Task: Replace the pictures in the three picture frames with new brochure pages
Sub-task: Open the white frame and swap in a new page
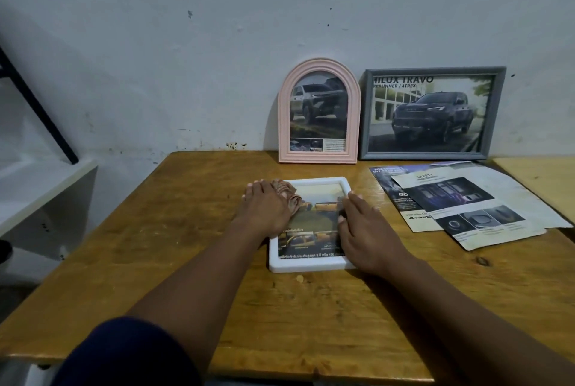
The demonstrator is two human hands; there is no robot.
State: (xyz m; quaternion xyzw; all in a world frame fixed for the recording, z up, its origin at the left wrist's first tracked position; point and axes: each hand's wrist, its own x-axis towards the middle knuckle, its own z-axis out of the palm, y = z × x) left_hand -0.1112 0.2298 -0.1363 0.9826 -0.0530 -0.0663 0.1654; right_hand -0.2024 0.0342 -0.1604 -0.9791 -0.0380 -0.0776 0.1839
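Both forearms (214, 264) reached over the tabletop (174, 224) to the white frame (311, 267), flat straight ahead, long axis running away from me; my left hand (266, 207) pressed a bunched cloth (287, 195) onto its far left corner with straight fingers (255, 187), my right hand (365, 231) lay spread along its right edge.

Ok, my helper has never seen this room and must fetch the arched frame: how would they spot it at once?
On the wooden table, two frames stand against the wall at the back edge. It is the left one, the pink frame: arched on top, unlike the rectangular grey frame beside it.
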